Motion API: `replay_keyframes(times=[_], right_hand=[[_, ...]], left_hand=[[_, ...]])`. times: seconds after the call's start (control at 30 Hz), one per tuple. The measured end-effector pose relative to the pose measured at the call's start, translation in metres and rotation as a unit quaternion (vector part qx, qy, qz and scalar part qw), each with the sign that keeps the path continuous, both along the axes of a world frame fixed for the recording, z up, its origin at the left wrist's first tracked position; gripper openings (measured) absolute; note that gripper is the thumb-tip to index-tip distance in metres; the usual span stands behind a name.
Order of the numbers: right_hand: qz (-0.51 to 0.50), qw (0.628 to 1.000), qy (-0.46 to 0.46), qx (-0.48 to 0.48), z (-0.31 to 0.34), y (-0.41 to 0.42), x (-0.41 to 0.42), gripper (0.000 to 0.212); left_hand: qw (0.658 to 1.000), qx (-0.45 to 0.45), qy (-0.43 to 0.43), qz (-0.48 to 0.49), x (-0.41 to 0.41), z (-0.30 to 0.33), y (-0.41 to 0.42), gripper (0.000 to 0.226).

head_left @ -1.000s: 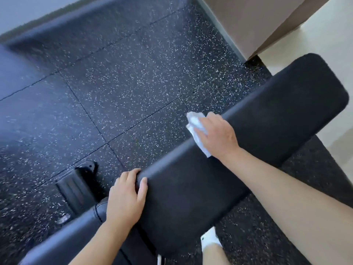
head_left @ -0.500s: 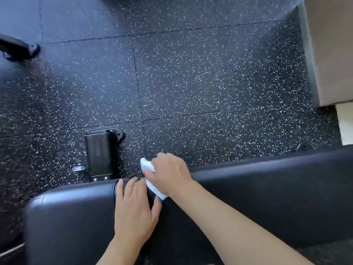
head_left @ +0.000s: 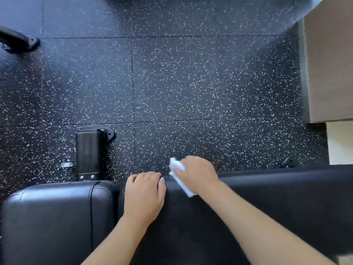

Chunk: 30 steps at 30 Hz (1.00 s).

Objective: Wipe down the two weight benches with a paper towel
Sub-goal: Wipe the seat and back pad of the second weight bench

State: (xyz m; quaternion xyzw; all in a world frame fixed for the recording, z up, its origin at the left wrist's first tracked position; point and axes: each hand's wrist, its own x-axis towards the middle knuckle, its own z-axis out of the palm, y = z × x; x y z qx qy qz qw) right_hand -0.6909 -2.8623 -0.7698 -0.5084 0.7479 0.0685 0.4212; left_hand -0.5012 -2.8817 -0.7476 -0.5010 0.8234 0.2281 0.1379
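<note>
Floor: speckled rubber tiles [head_left: 191,83] beyond our weight bench [head_left: 277,203].
Grip: right hand [head_left: 196,175] clenches paper towel [head_left: 178,174] at pad's far edge; left hand [head_left: 145,194] lies flat, bracing.
Technique: we press firmly, sweeping overlapping strokes along the edge.

no readable text, labels or signs anywhere

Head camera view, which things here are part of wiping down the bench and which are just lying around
Part of the job:
paper towel, gripped by the right hand
long bench pad
seat pad
left hand, resting on the long pad's end

Just there:
bench foot
speckled floor
tan cabinet
</note>
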Motion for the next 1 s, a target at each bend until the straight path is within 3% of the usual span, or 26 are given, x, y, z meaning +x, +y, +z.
replay_keyframes(times=[0.17,0.3,0.4,0.47,0.63,1.0], right_hand=[[0.001,0.999,-0.022,-0.047,-0.003,0.001,0.014,0.038],[-0.014,1.000,-0.006,-0.021,0.000,0.037,-0.065,0.032],[-0.043,0.998,0.048,-0.005,0.005,0.072,-0.138,0.013],[-0.010,0.995,0.095,-0.008,0.004,0.090,-0.168,0.021],[-0.056,0.988,0.132,-0.049,-0.002,0.101,-0.173,0.051],[-0.018,0.996,0.083,-0.028,-0.006,0.081,-0.150,0.047]], left_hand=[[1.000,-0.002,-0.022,-0.005,-0.016,0.001,0.007,0.040],[1.000,-0.012,0.012,-0.009,-0.046,0.000,0.031,0.042],[1.000,-0.018,0.013,-0.011,-0.078,-0.003,0.045,0.040],[1.000,-0.028,0.011,-0.009,-0.095,-0.006,0.050,0.037],[0.999,-0.043,0.008,0.004,-0.109,-0.011,0.056,0.035],[0.994,-0.086,0.049,0.048,-0.114,-0.009,0.099,0.043]])
